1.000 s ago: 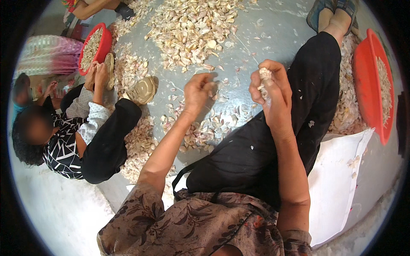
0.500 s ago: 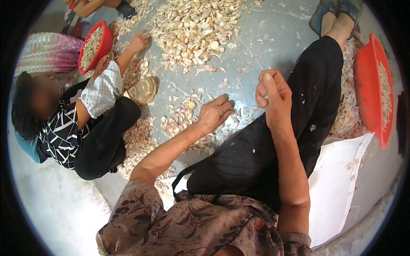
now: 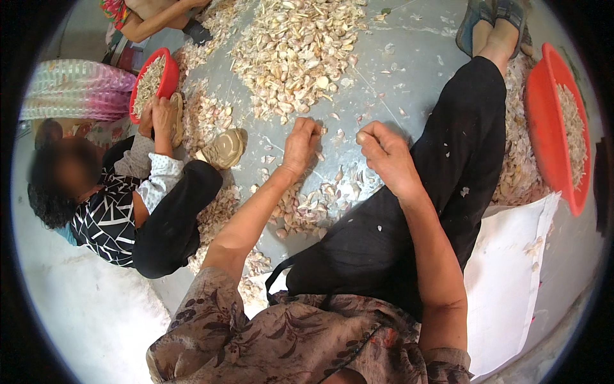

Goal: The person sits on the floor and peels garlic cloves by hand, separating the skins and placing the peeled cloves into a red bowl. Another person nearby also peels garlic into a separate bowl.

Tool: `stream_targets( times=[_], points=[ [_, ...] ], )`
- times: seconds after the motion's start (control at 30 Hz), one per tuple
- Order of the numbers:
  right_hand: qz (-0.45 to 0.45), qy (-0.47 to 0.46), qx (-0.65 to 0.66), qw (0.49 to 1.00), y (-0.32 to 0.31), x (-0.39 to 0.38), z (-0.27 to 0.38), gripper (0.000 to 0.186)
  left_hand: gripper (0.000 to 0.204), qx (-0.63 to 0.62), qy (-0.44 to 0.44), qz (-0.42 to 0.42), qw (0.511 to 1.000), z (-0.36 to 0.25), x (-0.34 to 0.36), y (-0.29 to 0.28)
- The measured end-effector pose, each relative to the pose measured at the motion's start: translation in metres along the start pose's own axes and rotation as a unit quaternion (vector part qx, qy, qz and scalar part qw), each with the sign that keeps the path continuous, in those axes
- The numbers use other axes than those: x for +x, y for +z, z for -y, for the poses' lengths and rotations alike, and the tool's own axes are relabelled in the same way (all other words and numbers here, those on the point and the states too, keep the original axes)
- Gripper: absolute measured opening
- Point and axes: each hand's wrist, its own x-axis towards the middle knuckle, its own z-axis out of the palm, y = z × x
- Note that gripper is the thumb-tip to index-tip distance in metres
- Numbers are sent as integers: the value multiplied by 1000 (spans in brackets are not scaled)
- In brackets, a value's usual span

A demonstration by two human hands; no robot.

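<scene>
My left hand (image 3: 300,148) is closed in a pinch just below the large heap of garlic cloves (image 3: 291,64). A small pale garlic clove (image 3: 322,131) shows at its fingertips. To the right, near my black trouser leg, my right hand (image 3: 387,157) is closed, thumb against bent fingers; whatever it may hold is hidden. The two hands are apart, with grey floor between them. Nearer to me lies a smaller spread of loose garlic cloves (image 3: 307,208), some pinkish, with bits of peel.
A red basin (image 3: 536,121) of pale pieces stands tilted-looking at right, beside peel scraps and a white sheet (image 3: 505,275). At left a co-worker sits with both hands at another red basin (image 3: 170,75). Another person's arm (image 3: 150,25) shows at upper left.
My left hand has moved up and away from the smaller spread, its fingers now pinched. My right hand has shifted slightly left and lower. The co-worker's reaching hand has returned to their basin.
</scene>
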Motion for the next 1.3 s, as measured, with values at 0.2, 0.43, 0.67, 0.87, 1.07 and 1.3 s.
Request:
stream_targets(
  times=[0.2, 0.43, 0.67, 0.87, 1.07, 1.3],
  points=[
    [-33, -44, -95, 994, 1, 2, -6, 21, 20, -109, -109, -8, 988, -10, -9, -5],
    [-41, -47, -103, 993, 4, 2, -4, 20, 23, 24, -2, -37, 999, -37, 2, -2],
    [-37, -43, -135, 989, 2, 3, -4, 21, 17, -173, -97, -2, 980, -7, -2, 4],
    [12, -46, -265, 963, 9, -6, 10, 29, 5, -420, -200, -89, 881, -88, -22, -29],
    [41, -159, -223, 961, 8, -11, 18, 19, 12, -405, -136, -120, 896, -141, -37, -39],
    [66, -176, -162, 969, 7, -16, 24, 24, 10, -424, -139, -64, 893, -145, -44, -39]
  ],
)
